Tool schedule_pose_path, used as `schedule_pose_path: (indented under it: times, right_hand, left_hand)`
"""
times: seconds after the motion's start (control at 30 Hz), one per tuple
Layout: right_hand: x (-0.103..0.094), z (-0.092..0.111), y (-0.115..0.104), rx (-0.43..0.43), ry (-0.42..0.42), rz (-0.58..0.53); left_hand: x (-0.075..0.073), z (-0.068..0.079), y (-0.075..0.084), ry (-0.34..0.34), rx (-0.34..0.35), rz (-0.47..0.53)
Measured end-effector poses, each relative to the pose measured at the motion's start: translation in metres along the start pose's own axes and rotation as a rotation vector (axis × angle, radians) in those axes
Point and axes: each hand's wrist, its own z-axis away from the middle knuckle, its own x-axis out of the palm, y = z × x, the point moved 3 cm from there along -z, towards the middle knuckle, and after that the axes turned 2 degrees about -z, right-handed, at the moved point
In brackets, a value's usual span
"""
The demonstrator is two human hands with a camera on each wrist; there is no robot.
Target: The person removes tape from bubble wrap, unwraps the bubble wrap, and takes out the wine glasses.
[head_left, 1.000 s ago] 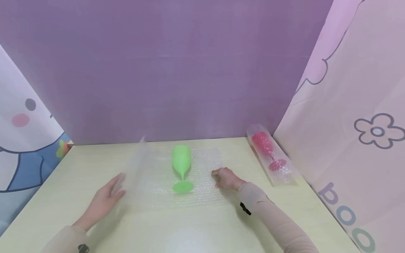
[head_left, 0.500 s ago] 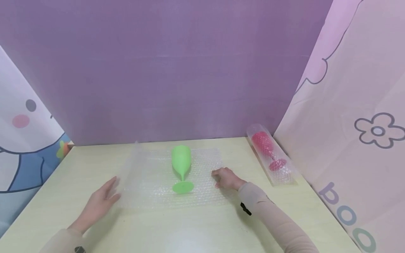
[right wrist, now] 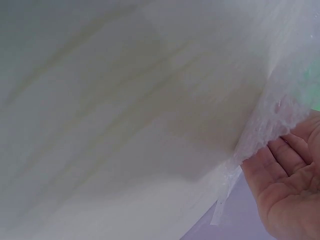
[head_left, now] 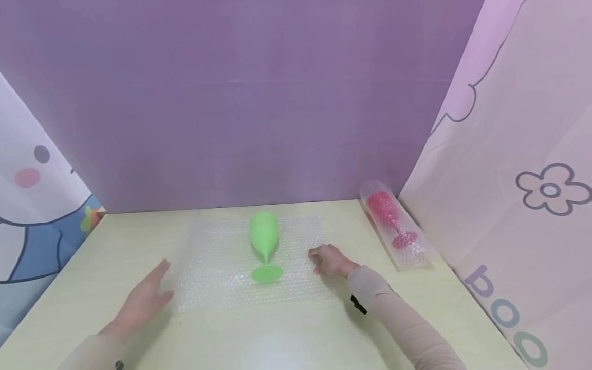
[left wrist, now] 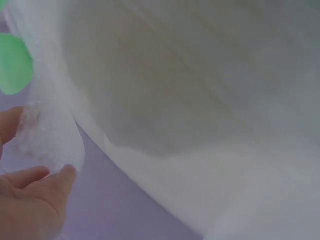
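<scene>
A light green plastic goblet [head_left: 264, 237] lies on its side, base toward me, on a clear bubble wrap sheet [head_left: 208, 277] spread over the pale table. At the sheet's left edge is my left hand [head_left: 141, 300], thumb and fingers spread apart. In the left wrist view a raised flap of bubble wrap [left wrist: 52, 135] overlaps those fingers. My right hand [head_left: 332, 261] rests its fingertips on the sheet's right edge. The right wrist view shows the wrap's upturned edge [right wrist: 272, 120] across the fingertips, with the palm facing the camera.
A red goblet [head_left: 384, 208] wrapped in bubble wrap lies at the table's right back corner. A purple backdrop [head_left: 259, 113] rises behind the table [head_left: 231, 339], with printed cloth at both sides.
My left hand has moved a little left and back toward me. The left part of the bubble wrap has sunk flatter onto the table. The right hand stays in place.
</scene>
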Motion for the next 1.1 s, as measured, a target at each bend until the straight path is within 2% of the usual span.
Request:
schedule_pose_path:
  times: [0.13, 0.17, 0.23, 0.4, 0.53, 0.67, 0.9, 1.03, 1.1]
  right_hand:
    - [0.000, 0.000, 0.001, 0.006, 0.002, 0.010]
    - [0.000, 0.000, 0.001, 0.006, -0.001, 0.007]
    - [0.000, 0.000, 0.001, 0.002, -0.008, 0.000]
    - [-0.001, 0.001, -0.002, 0.013, -0.015, -0.010]
    - [-0.002, 0.001, -0.002, 0.009, -0.011, -0.004]
    - [-0.002, 0.001, 0.001, -0.001, -0.010, 0.019]
    - [-0.004, 0.003, 0.007, 0.003, -0.003, -0.009]
    - [-0.005, 0.004, 0.009, 0.002, 0.005, -0.033]
    - [-0.005, 0.005, 0.010, 0.004, 0.007, -0.046]
  left_hand:
    - [0.001, -0.003, 0.009, 0.100, 0.217, -0.231]
    - [0.001, -0.003, 0.011, 0.111, 0.249, -0.261]
    - [0.003, -0.004, 0.012, 0.097, 0.265, -0.293]
    - [0.008, -0.006, 0.013, 0.001, 0.194, -0.261]
    - [0.011, -0.006, 0.013, -0.045, 0.151, -0.213]
    - [0.014, -0.007, 0.012, -0.066, 0.132, -0.194]
    - [0.017, -0.011, 0.013, -0.094, 0.123, -0.136]
    - [0.017, -0.013, 0.018, -0.118, 0.094, -0.112]
    - [0.015, -0.017, 0.026, -0.111, 0.082, -0.105]
